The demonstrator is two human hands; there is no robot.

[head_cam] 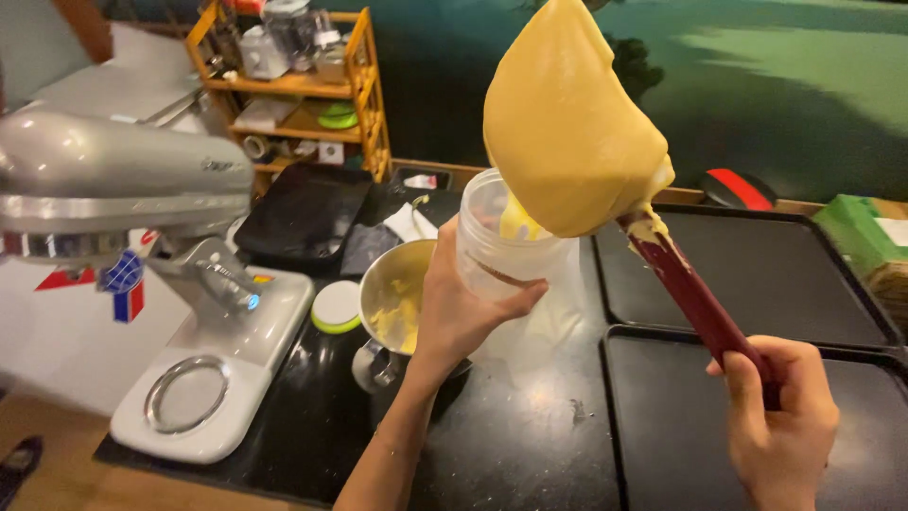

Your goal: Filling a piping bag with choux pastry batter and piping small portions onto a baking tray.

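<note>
**One heavy scoop of batter, held over a clear container**

Both of our hands are busy. Our left hand (463,308) is wrapped around the side of a clear plastic container (506,246), thumb toward us and fingers round the far wall, holding it tilted above the black desk (511,435). Our right hand (780,416) is clenched on the lower end of a dark red spatula (695,298), whose blade is buried in a big lump of pale yellow batter (567,123) raised above the container's mouth.

We judge the batter thick, soft and sticky: it clings in one mass and sags rather than runs, so it loads the blade end. A grip low on the handle looks workable, though greasy smears near the blade could slip. The container seems light and thin-walled, best held around its middle.

Behind it stands a metal mixing bowl (397,284) with batter left inside, beside a silver stand mixer (142,218). Two dark baking trays (757,284) lie at right.
</note>
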